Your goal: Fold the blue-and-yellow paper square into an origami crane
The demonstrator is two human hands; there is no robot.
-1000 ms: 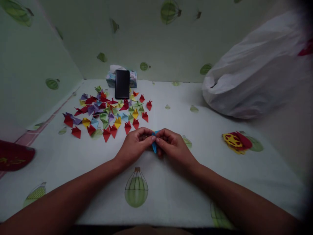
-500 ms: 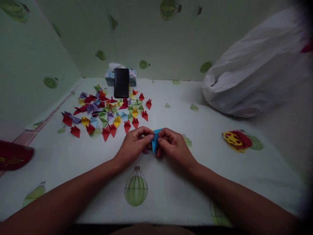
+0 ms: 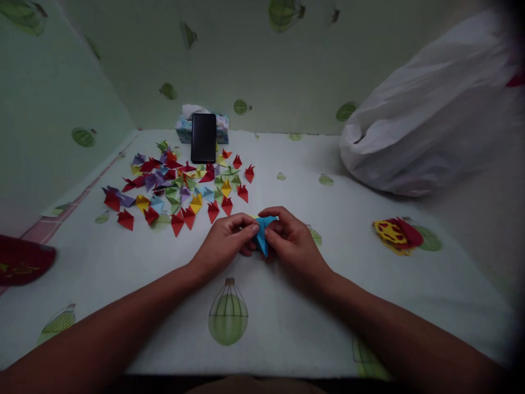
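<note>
A small piece of folded blue paper (image 3: 263, 234) is pinched between my two hands above the middle of the table. One pointed end of it aims down toward me. My left hand (image 3: 227, 236) grips its left side with thumb and forefinger. On the right side, my right hand (image 3: 294, 236) holds it, thumb on the front face and forefinger along the upper edge. Fingers cover part of the paper. Beyond my left hand lie many small folded paper cranes (image 3: 188, 218) in red, yellow, green, purple and blue.
A black phone (image 3: 204, 138) leans against a tissue box (image 3: 184, 130) behind the cranes. At right stands a large white plastic bag (image 3: 394, 137). Yellow and red cut-out pieces (image 3: 391, 232) lie below it. A dark red object (image 3: 24, 261) sits at the left edge.
The blue paper has turned slightly, its lower point shifting right and more of its face showing. My right forefinger has lifted and stretched along the top edge. My left hand stays nearly still.
</note>
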